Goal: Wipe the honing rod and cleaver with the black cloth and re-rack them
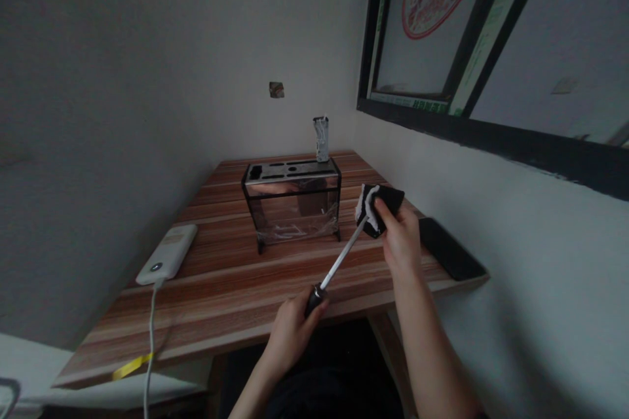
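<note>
My left hand (291,329) is closed round the black handle of a thin metal rod (341,259), which slants up and to the right over the wooden table (221,288). My right hand (400,236) pinches a black cloth with a white edge (376,206) around the rod's upper end, so the tip is hidden. Just behind stands a shiny metal knife block (292,203) with slots in its top, wrapped partly in clear film.
A white power bank (168,253) with a cable lies at the table's left edge. A dark phone (449,249) lies flat at the right edge. A small packet (321,138) stands against the back wall. A black-framed picture (491,46) hangs on the right wall.
</note>
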A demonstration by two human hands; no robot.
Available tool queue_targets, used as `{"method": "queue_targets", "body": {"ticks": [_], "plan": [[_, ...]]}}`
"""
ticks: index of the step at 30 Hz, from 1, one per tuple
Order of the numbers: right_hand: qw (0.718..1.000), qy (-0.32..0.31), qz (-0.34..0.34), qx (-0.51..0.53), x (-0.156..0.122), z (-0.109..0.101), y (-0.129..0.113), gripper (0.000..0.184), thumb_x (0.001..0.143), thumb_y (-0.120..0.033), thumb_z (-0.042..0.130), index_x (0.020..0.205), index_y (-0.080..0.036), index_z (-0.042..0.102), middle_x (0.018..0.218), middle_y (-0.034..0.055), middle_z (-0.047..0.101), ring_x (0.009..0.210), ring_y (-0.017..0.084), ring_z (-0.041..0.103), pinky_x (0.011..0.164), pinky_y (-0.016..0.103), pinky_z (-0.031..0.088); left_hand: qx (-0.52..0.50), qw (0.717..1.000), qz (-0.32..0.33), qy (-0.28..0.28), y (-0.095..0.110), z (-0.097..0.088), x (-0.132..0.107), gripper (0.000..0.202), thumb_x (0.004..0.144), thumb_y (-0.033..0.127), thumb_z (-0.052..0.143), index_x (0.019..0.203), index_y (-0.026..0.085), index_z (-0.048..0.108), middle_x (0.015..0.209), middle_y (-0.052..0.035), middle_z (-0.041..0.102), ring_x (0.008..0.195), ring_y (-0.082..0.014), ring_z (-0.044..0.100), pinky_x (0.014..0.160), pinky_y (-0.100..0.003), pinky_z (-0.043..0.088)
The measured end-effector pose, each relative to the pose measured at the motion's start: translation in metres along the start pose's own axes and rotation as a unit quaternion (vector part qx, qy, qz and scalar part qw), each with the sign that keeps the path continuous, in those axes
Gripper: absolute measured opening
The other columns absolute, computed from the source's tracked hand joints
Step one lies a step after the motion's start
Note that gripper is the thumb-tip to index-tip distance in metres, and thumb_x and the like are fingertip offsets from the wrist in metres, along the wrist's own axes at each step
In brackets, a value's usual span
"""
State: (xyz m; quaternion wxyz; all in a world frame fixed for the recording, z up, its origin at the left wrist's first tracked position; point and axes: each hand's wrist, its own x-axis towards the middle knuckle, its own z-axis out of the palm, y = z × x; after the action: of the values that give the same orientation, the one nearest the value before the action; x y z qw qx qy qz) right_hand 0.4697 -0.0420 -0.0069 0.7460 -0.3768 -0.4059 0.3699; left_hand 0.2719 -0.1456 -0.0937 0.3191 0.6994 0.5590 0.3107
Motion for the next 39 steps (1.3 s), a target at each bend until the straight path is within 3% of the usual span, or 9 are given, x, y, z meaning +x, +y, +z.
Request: {"method": "queue_targets", "body": {"ticks": [4, 10, 16, 23, 27, 39], "plan": [[0.999, -0.026, 0.031, -0.002, -0.013, 0.003, 0.004, 0.031, 0.064, -0.040, 0.076, 0.078, -0.014, 0.068, 0.070, 0.0034, 0.069, 0.060, 0.016, 0.062, 0.058, 0.028, 0.050, -0.007, 1.000, -0.007, 0.000, 0.000, 0.001, 0.001, 0.024, 0.088, 0.034, 0.047, 0.094, 0.017, 0.062, 0.081, -0.0031, 0.067, 0.076, -0.0187, 0.062, 0.069, -0.023, 0.039], [0.990, -0.116, 0.070, -0.046, -0.043, 0.008, 0.024, 0.029, 0.070, -0.041, 0.072, 0.078, -0.013, 0.068, 0.070, 0.0044, 0.069, 0.062, 0.017, 0.062, 0.057, 0.027, 0.050, -0.016, 1.000, -0.005, 0.007, 0.002, -0.001, 0.001, 0.024, 0.089, 0.034, 0.045, 0.091, 0.015, 0.061, 0.079, -0.0036, 0.067, 0.076, -0.0189, 0.061, 0.068, -0.023, 0.039], [0.982, -0.138, 0.087, -0.091, -0.069, 0.008, 0.037, 0.029, 0.070, -0.041, 0.073, 0.080, -0.014, 0.069, 0.070, 0.0042, 0.069, 0.060, 0.016, 0.062, 0.054, 0.025, 0.049, -0.026, 1.000, -0.006, 0.013, 0.002, -0.001, 0.003, 0.027, 0.089, 0.036, 0.045, 0.093, 0.014, 0.061, 0.079, -0.0044, 0.067, 0.074, -0.0198, 0.062, 0.066, -0.024, 0.040], [0.966, -0.207, 0.119, -0.097, -0.093, 0.015, 0.035, 0.035, 0.069, -0.041, 0.072, 0.090, -0.014, 0.070, 0.084, 0.0088, 0.074, 0.076, 0.024, 0.069, 0.068, 0.031, 0.055, -0.059, 0.998, -0.012, 0.021, 0.001, -0.001, 0.004, 0.026, 0.086, 0.030, 0.047, 0.100, 0.013, 0.061, 0.087, -0.0074, 0.070, 0.079, -0.0219, 0.063, 0.070, -0.025, 0.042], [0.961, -0.219, 0.129, -0.112, -0.102, 0.014, 0.038, 0.035, 0.066, -0.038, 0.075, 0.092, -0.015, 0.069, 0.088, 0.0087, 0.074, 0.082, 0.026, 0.069, 0.074, 0.033, 0.054, -0.060, 0.998, -0.010, 0.022, -0.003, 0.000, 0.004, 0.024, 0.083, 0.023, 0.045, 0.096, 0.012, 0.061, 0.086, -0.0084, 0.069, 0.079, -0.0220, 0.062, 0.071, -0.026, 0.042], [0.957, -0.222, 0.149, -0.114, -0.101, 0.011, 0.036, 0.037, 0.063, -0.033, 0.077, 0.095, -0.017, 0.069, 0.093, 0.0076, 0.074, 0.088, 0.026, 0.068, 0.081, 0.035, 0.053, -0.051, 0.999, -0.013, 0.015, -0.002, 0.000, 0.004, 0.022, 0.081, 0.021, 0.044, 0.094, 0.014, 0.061, 0.085, -0.0082, 0.069, 0.078, -0.0222, 0.062, 0.070, -0.026, 0.041]]}}
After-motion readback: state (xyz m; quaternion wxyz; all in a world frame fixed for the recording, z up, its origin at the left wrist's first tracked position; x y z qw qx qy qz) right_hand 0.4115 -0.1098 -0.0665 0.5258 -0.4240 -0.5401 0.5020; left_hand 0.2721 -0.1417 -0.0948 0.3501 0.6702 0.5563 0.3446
